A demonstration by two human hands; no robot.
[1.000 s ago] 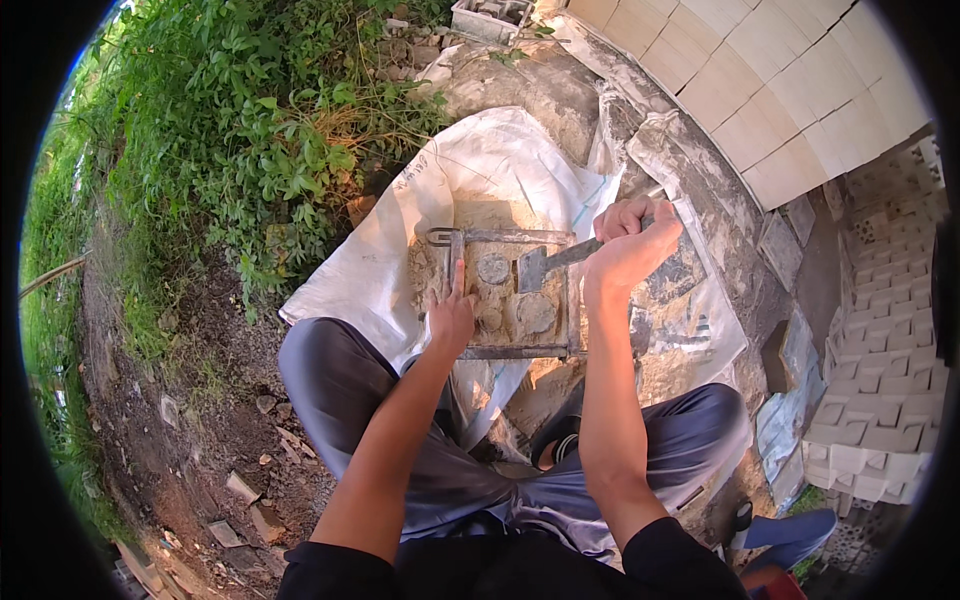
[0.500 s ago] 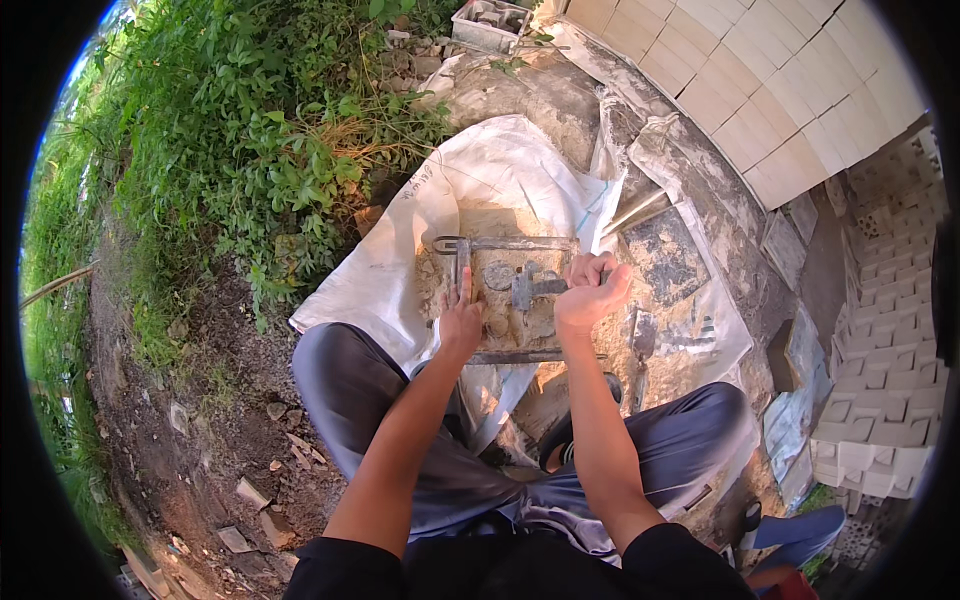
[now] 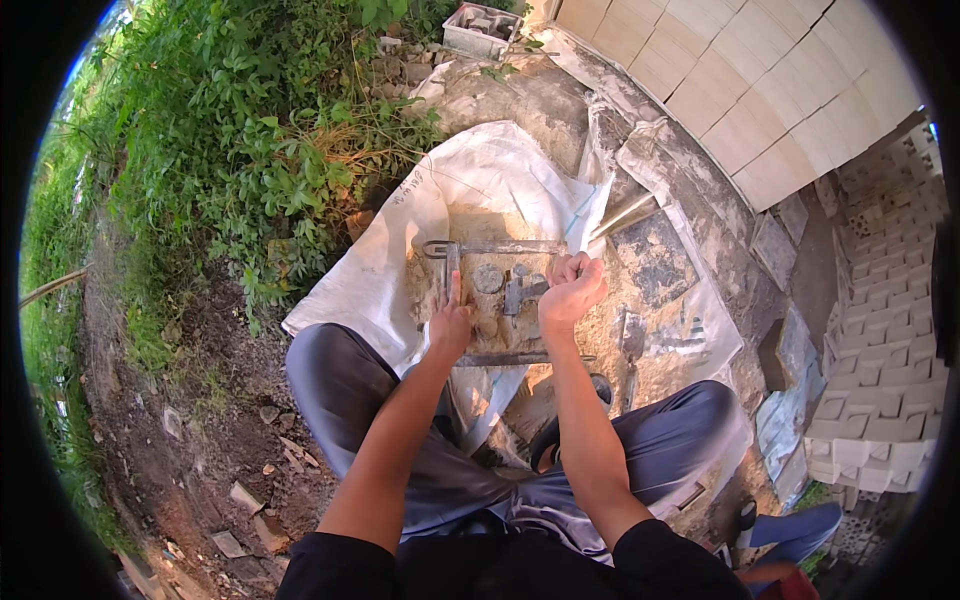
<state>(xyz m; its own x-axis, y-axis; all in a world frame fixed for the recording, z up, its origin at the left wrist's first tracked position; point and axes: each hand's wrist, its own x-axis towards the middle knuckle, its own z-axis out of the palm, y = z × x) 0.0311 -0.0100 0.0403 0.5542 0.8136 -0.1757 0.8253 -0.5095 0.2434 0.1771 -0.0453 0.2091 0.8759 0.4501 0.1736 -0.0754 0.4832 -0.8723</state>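
Fingers (image 3: pixel 571 266) of the right hand (image 3: pixel 570 303) are clamped around the handle of a hammer (image 3: pixel 514 294), whose head is over sand inside a rectangular metal frame (image 3: pixel 505 246), just right of a round grey disc (image 3: pixel 488 279). The left hand (image 3: pixel 449 326), fingers apart, lies at the frame's left bar.

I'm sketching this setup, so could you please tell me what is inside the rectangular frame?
Inside the frame, sandy material and a round grey piece show; whatever lies directly beneath the hammer and left hand is covered.
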